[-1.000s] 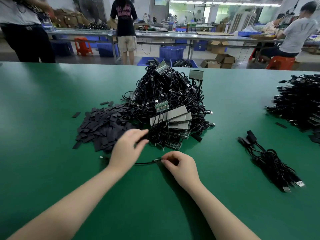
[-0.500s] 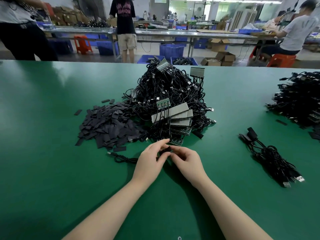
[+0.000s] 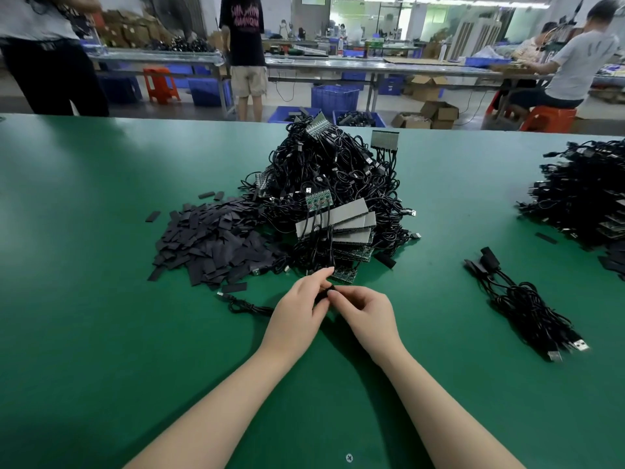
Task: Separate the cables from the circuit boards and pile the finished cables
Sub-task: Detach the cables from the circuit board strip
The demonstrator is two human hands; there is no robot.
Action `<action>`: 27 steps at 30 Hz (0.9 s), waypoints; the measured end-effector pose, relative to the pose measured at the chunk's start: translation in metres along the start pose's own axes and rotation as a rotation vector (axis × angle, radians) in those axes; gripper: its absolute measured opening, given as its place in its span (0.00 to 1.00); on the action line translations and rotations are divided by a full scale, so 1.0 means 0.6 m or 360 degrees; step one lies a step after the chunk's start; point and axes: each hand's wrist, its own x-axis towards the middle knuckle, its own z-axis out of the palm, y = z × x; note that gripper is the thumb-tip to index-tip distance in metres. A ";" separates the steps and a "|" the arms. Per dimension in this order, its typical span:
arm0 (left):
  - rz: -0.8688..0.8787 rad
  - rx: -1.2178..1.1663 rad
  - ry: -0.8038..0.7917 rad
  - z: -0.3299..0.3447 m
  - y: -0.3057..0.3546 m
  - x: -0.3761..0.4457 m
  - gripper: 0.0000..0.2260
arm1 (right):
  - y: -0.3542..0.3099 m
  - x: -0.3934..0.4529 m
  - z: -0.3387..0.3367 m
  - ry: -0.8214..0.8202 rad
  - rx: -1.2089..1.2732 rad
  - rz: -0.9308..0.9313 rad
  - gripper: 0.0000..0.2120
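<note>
My left hand (image 3: 299,311) and my right hand (image 3: 365,314) meet in front of the big heap, both pinching the dark end of one black cable (image 3: 245,305). Its free length trails left on the green table (image 3: 101,350) and ends in a small plug. Just beyond my fingers lies a large heap of black cables with circuit boards (image 3: 333,204), with green and grey boards sticking out. A small bundle of finished cables (image 3: 527,306) lies to the right, USB plugs toward me.
A pile of flat black sleeve pieces (image 3: 213,242) lies left of the heap. Another mound of black cables (image 3: 585,194) sits at the table's right edge. Beyond the table's far edge are people, benches, blue crates and orange stools.
My left hand came off the sleeve pile and moved right to join my right hand on the cable end. The cable's slack has bunched up to the left.
</note>
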 end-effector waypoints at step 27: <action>0.0029 0.0111 0.0086 -0.008 0.013 -0.002 0.13 | 0.015 0.004 -0.017 -0.0026 0.0547 0.0080 0.11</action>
